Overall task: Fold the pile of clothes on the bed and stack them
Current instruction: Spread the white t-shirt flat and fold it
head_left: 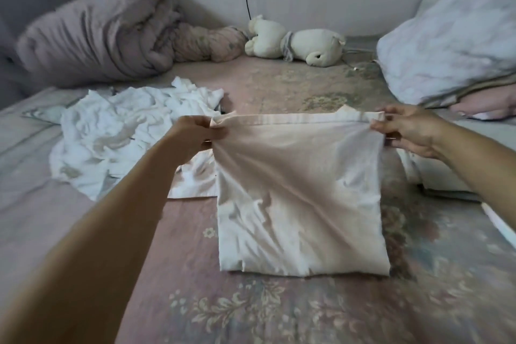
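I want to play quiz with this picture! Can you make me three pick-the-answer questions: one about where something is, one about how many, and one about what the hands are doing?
1. Where is the crumpled white pile of clothes?
A. On the bed, on the person's left of the held cloth
B. On top of the toy bear
C. Hanging on the wall

2. How many hands hold the pale cloth?
A. None
B. One
C. Two

3. How is the pale cloth right now?
A. Rolled into a ball
B. Held up by its far corners, near edge resting on the bed
C. Lying under the pillow

Answers:
1 A: the pile of clothes lies on the bed beside the left hand.
2 C: the left hand and the right hand each pinch a corner.
3 B: the pale cloth slopes from the hands down to the bed.
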Motion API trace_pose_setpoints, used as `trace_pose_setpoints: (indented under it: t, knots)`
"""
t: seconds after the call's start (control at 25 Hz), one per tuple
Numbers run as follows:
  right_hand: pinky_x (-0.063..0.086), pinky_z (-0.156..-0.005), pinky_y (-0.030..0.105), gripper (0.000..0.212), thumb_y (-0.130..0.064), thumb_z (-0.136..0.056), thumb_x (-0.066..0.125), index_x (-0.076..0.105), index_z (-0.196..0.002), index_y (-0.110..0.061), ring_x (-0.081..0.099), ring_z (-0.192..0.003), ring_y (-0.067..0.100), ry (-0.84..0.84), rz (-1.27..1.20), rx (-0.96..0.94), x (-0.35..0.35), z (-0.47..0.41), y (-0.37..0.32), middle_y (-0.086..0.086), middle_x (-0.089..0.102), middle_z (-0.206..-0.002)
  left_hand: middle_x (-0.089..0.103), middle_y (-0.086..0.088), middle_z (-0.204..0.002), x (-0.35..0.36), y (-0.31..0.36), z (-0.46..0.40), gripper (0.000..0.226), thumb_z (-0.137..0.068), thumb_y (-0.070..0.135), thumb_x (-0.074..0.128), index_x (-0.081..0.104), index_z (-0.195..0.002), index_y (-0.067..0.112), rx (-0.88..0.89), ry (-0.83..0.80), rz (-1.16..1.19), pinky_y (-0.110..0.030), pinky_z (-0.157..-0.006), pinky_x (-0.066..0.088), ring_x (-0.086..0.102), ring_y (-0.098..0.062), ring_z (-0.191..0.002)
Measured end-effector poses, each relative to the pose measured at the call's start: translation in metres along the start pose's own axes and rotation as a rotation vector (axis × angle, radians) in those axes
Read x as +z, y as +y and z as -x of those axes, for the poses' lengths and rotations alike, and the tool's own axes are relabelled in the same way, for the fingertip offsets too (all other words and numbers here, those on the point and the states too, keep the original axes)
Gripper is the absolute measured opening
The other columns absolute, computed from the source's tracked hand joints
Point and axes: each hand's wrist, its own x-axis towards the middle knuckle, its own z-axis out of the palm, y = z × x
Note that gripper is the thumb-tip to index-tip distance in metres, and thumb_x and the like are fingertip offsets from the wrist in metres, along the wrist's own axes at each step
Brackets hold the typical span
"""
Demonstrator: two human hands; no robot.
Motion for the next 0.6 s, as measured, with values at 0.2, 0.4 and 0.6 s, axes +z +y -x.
trace_pose_setpoints:
  t: [0.2, 0.4, 0.6]
  knots:
    - [0.053, -0.082, 0.032, 0.031, -0.001, -0.082, 0.068, 0.061, -0.110, -0.013, 0.062, -0.087, 0.018, -0.057, 0.350, -0.175, -0.048, 0.095, -0.097, 0.003, 0.064, -0.091, 0.061, -0.005, -0.070, -0.010, 0.092, 0.088, 0.013, -0.080, 0.002, 0.069, 0.058, -0.072, 0.003, 0.194, -0.005, 0.000, -0.019, -0.065, 0.055, 0.062, -0.013, -0.067]
    - [0.049, -0.077, 0.025, 0.019, 0.001, -0.084, 0.066, 0.062, -0.096, -0.013, 0.058, -0.083, 0.013, 0.085, 0.333, -0.494, -0.071, 0.185, -0.206, 0.003, 0.062, -0.086, 0.058, 0.009, -0.053, -0.006, 0.172, 0.172, 0.013, -0.077, 0.002, 0.074, 0.067, -0.071, 0.011, 0.473, 0.212, 0.056, -0.013, -0.051, 0.045, 0.052, -0.001, -0.048]
    - [0.042, -0.060, 0.010, 0.016, 0.003, -0.078, 0.072, 0.064, -0.079, -0.011, 0.058, -0.072, 0.016, 0.192, 0.453, -0.630, -0.072, 0.207, -0.207, 0.004, 0.064, -0.076, 0.044, 0.010, -0.052, 0.016, 0.191, 0.202, 0.036, -0.061, 0.033, 0.083, 0.063, -0.060, 0.003, 0.551, 0.269, -0.355, -0.021, -0.052, 0.033, 0.036, -0.006, -0.052]
